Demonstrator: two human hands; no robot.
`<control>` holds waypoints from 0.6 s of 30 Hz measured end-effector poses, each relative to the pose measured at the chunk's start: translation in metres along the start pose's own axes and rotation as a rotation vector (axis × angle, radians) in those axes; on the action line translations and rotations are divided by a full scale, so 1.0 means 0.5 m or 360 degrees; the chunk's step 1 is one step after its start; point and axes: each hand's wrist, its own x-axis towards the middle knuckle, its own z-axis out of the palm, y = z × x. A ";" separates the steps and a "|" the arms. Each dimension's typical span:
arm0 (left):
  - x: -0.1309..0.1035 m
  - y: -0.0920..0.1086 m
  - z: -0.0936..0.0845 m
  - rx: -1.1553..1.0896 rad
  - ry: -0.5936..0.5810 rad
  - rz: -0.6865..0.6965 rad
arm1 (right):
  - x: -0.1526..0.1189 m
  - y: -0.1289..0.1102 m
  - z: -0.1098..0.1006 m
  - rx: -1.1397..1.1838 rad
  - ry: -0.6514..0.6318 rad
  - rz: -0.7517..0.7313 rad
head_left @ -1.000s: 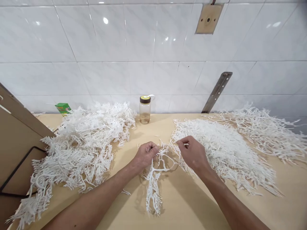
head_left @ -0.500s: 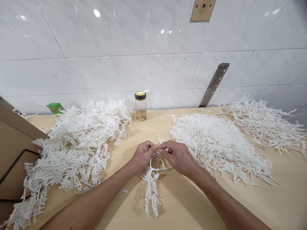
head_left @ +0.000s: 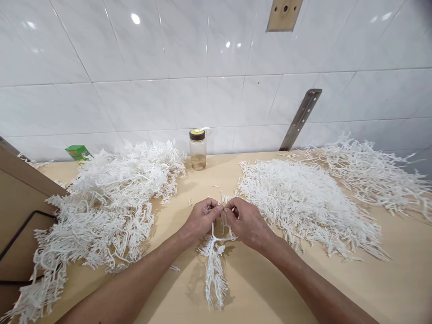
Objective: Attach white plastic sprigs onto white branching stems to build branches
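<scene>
Between my hands is a white branching plastic sprig, its bushy end hanging toward me over the table. My left hand pinches a stem of it near the top, thumb against fingers. My right hand is closed in a pinch right beside the left fingertips, at the same upper part of the sprig. What exactly lies between the right fingertips is too small to make out. Small white tips show just beyond the fingers.
A large heap of white sprigs lies left. Right of my hands is a pile of small white pieces, with bare white branches behind it. A jar and a green box stand by the tiled wall. A metal bracket leans there.
My right hand's fingers have curled in tighter and shifted slightly at the sprig's top. The left hand stays nearly in place, and the sprig's hanging end has moved very slightly.
</scene>
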 end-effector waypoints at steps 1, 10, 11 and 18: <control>0.001 0.000 -0.001 0.0002 -0.0016 -0.0001 | 0.001 0.002 0.001 0.0005 0.0016 0.0004; 0.010 -0.010 0.002 0.0274 0.0082 0.0039 | -0.004 0.003 0.019 -0.0282 0.0083 -0.0165; 0.011 -0.011 0.002 0.0298 0.0083 0.0028 | -0.004 0.004 0.022 -0.0378 0.0089 -0.0188; 0.007 -0.009 -0.006 0.0178 0.0237 0.0017 | 0.028 0.056 -0.004 -0.0562 0.0467 0.0066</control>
